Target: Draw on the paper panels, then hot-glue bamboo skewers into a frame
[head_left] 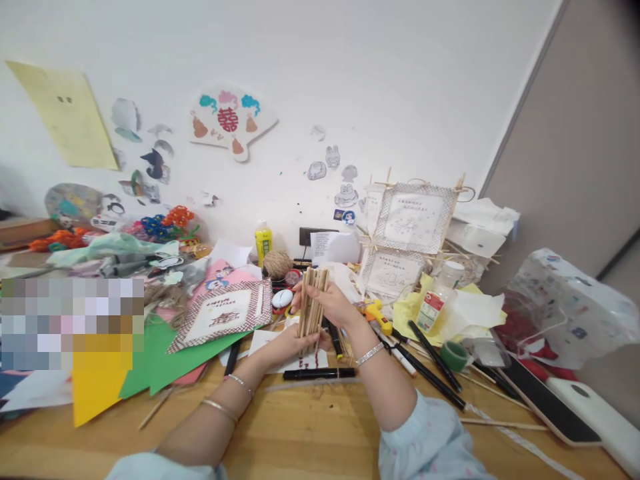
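A bundle of thin wooden sticks (pixel 311 310) stands roughly upright between my hands, above the middle of the table. My left hand (pixel 293 345) is wrapped round its lower end. Higher up, my right hand (pixel 334 303) closes on the same bundle, thumb across the front. Below my hands lie a sheet of white paper (pixel 260 341) with red marks and a black marker (pixel 319 374). To the left rests a picture panel (pixel 225 310) with a brown checked border and a drawn building. A white computer mouse (pixel 283 299) is just behind my left hand.
Green paper (pixel 200 360), yellow paper (pixel 100 387) and craft scraps crowd the left. On the right are a yellow glue gun (pixel 379 316), several markers, a bottle (pixel 434 303), green tape (pixel 453 356) and a phone (pixel 550 400). Twine (pixel 277 265) and framed panels (pixel 415 220) stand behind.
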Motion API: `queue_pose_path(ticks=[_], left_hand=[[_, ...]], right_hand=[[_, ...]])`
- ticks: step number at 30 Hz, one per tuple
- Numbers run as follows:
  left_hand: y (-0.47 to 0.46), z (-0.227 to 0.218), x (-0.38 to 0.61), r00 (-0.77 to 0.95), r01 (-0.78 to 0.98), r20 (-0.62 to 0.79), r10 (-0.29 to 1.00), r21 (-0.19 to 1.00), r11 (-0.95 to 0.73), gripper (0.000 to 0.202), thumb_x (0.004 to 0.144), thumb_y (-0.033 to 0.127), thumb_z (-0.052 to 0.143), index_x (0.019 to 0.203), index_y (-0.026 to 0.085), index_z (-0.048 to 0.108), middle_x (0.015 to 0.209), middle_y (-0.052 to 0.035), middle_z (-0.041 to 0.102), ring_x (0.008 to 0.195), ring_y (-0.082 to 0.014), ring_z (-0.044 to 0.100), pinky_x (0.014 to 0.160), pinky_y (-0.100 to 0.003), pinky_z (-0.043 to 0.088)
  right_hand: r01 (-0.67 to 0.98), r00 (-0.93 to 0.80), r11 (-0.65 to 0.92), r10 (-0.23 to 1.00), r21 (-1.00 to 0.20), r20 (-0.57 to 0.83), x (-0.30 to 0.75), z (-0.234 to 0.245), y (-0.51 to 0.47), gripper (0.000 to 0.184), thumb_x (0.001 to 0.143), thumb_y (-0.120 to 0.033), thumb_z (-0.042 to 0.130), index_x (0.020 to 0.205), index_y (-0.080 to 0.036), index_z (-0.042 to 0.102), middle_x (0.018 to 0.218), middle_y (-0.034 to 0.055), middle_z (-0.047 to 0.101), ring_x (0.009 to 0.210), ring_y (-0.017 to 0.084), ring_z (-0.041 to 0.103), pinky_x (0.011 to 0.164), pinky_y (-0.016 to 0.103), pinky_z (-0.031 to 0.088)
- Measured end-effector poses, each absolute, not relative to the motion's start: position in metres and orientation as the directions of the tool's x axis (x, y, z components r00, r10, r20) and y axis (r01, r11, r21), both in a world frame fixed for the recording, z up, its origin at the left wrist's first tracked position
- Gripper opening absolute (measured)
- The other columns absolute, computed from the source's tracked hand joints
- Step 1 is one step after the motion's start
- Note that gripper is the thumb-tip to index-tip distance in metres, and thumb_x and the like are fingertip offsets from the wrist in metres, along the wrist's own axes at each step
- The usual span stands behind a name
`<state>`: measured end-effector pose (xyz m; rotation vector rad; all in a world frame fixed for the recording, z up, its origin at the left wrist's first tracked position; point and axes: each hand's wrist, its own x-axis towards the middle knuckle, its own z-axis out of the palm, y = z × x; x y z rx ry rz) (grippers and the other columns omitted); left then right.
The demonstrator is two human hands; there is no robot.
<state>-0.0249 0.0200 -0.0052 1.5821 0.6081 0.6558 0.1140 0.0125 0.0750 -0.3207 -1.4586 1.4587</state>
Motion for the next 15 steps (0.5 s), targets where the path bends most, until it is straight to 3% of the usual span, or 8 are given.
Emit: queue_pose_path(ticks=[5, 10, 15], left_hand=[[0.020, 0.000, -0.027, 0.731, 0.077, 0.083, 0.678, 0.976, -0.202, 0.045, 0.079, 0.050, 0.058, 0.100, 0.011, 0.063, 0.096, -0.0108, 0.068, 0.094, -0.0233, 0.060, 0.087, -0.034, 0.045], [0.027, -0.003, -0.027, 0.748, 0.097, 0.107, 0.655, 0.959, -0.268, 0.043, 0.078, 0.052, 0.058, 0.094, 0.012, 0.065, 0.093, -0.0095, 0.068, 0.089, -0.0216, 0.060, 0.085, -0.032, 0.045], [0.030, -0.011, -0.025, 0.774, 0.049, 0.074, 0.629, 0.983, -0.176, 0.037, 0.076, 0.045, 0.064, 0.092, 0.012, 0.066, 0.090, -0.0084, 0.068, 0.088, -0.0208, 0.061, 0.084, -0.032, 0.045]], right_hand=[[-0.413, -0.478, 0.258, 0.755, -0.873, 0.449, 0.115, 0.075, 0.013, 0.030, 0.074, -0.039, 0.069, 0.094, -0.018, 0.065, 0.069, -0.0009, 0.064, 0.064, 0.012, 0.060, 0.065, 0.026, 0.050], [-0.432, -0.393, 0.269, 0.803, -0.861, 0.448, 0.115, 0.076, 0.014, 0.026, 0.073, -0.040, 0.069, 0.084, -0.018, 0.062, 0.067, -0.0024, 0.061, 0.061, 0.012, 0.060, 0.060, 0.024, 0.050], [-0.461, -0.290, 0.297, 0.840, -0.836, 0.459, 0.118, 0.074, 0.019, 0.026, 0.074, -0.039, 0.068, 0.085, -0.018, 0.061, 0.069, -0.0024, 0.062, 0.062, 0.012, 0.061, 0.060, 0.025, 0.050]])
